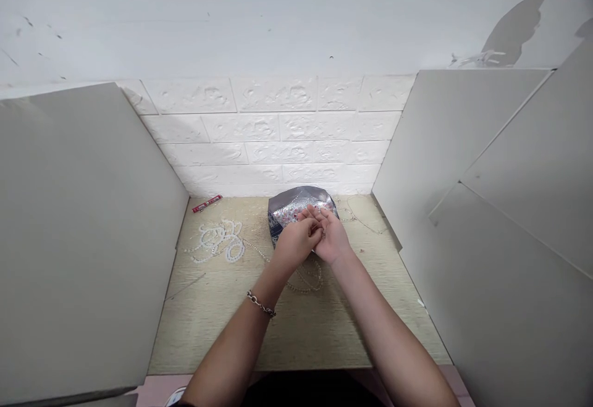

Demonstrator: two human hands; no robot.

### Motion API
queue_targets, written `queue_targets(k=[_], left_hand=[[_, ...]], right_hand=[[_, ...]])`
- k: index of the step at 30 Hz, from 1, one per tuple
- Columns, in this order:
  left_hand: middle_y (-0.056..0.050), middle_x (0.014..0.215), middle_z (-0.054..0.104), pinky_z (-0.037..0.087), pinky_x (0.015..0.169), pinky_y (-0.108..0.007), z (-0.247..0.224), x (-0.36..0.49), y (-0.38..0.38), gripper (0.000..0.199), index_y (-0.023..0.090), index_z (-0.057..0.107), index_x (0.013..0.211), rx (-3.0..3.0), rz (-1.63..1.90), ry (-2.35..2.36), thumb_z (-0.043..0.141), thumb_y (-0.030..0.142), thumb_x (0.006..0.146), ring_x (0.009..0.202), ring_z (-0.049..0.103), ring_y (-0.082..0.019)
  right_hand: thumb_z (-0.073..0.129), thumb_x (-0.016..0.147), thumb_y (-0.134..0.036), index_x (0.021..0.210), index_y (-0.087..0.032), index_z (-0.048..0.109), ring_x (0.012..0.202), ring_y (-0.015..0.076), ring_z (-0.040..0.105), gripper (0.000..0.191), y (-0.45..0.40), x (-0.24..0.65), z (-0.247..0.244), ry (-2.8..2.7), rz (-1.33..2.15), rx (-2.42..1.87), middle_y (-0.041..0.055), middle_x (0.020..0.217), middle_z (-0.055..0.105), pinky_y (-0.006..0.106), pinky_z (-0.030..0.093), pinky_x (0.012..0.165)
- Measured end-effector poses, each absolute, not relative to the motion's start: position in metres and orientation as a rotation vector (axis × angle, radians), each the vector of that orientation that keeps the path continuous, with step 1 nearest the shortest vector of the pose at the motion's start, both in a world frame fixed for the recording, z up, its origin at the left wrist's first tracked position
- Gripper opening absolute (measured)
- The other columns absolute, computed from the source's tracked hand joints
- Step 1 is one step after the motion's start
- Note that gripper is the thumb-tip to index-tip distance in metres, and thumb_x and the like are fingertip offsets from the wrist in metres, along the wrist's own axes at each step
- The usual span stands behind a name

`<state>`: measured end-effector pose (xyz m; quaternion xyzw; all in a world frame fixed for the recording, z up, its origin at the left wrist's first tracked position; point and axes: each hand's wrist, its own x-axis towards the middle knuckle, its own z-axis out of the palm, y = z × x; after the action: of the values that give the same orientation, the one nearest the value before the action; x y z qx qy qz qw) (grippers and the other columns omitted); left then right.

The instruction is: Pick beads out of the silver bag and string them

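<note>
Silvery inside and dark at the rim, an open pouch (301,195) sits just beyond the fingers (307,226), with small red specks scattered over its shiny surface. The left hand (294,243) bends its fingertips together in what looks like a close pinch; whether anything is caught there is too small to tell. The right hand (334,240) is turned palm up, fingers extended and slightly cupped, meeting the left at its fingertips.

The step in hand appears to be fine fingertip work over the right palm. The next move would seem to call for a steady palm and a small, careful adjustment of the pinch, without snagging the beads below.

A beaded strand (320,280) lies on the table (324,339), looped just nearer the wearer than the fingers. Its long run points leftward and slightly away from the wearer, towards white bead coils (235,250) left of the fingers; the loop itself has no single axis. Whether the strand joins anything in the pinch is hidden by the hands.
</note>
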<state>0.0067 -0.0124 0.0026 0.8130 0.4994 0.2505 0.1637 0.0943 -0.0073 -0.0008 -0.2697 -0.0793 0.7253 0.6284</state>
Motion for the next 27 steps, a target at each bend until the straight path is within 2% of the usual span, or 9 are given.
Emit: queue_targets(k=[9, 15, 18, 22, 27], left_hand=[[-0.003, 0.071, 0.061, 0.034, 0.056, -0.023, 0.009, -0.002, -0.01, 0.022, 0.018, 0.06, 0.08, 2.329, 0.626, 1.404, 0.043, 0.028, 0.072, 0.065, 0.053, -0.015], [-0.003, 0.074, 0.062, 0.034, 0.055, -0.023, 0.01, -0.002, -0.013, 0.029, 0.019, 0.059, 0.082, 2.349, 0.686, 1.391, 0.037, 0.037, 0.076, 0.066, 0.054, -0.015], [-0.004, 0.076, 0.062, 0.035, 0.056, -0.023, 0.01, -0.003, -0.012, 0.029, 0.019, 0.061, 0.081, 2.376, 0.646, 1.426, 0.037, 0.035, 0.076, 0.068, 0.055, -0.015], [-0.004, 0.075, 0.062, 0.035, 0.057, -0.024, 0.011, -0.006, -0.011, 0.025, 0.019, 0.061, 0.076, 2.43, 0.542, 1.437, 0.04, 0.031, 0.074, 0.069, 0.054, -0.016], [-0.004, 0.075, 0.062, 0.036, 0.055, -0.024, 0.01, -0.004, -0.01, 0.024, 0.019, 0.06, 0.078, 2.454, 0.525, 1.442, 0.039, 0.029, 0.074, 0.068, 0.054, -0.017]], right_hand=[[0.039, 0.075, -0.021, 0.085, -0.012, 0.055, 0.069, 0.0157, 0.061, 0.021, -0.011, 0.088, 0.003, -0.267, 1.733, -0.584, 0.0076, 0.069, 0.064, 0.028, 0.049, 0.064], [0.036, 0.074, -0.016, 0.076, -0.011, 0.054, 0.074, 0.0161, 0.061, 0.019, -0.006, 0.093, -0.001, -0.149, 1.706, -0.592, 0.0093, 0.072, 0.064, 0.027, 0.049, 0.065], [0.037, 0.074, -0.017, 0.076, -0.01, 0.055, 0.074, 0.0164, 0.061, 0.019, -0.005, 0.093, -0.001, -0.162, 1.718, -0.578, 0.0103, 0.071, 0.064, 0.027, 0.049, 0.065], [0.037, 0.074, -0.018, 0.078, -0.012, 0.054, 0.07, 0.0162, 0.061, 0.019, -0.009, 0.09, 0.0, -0.211, 1.697, -0.597, 0.0076, 0.067, 0.064, 0.029, 0.05, 0.062], [0.038, 0.072, -0.015, 0.082, -0.012, 0.055, 0.065, 0.0148, 0.061, 0.021, -0.01, 0.087, -0.001, -0.253, 1.662, -0.621, 0.0058, 0.065, 0.064, 0.027, 0.049, 0.063]])
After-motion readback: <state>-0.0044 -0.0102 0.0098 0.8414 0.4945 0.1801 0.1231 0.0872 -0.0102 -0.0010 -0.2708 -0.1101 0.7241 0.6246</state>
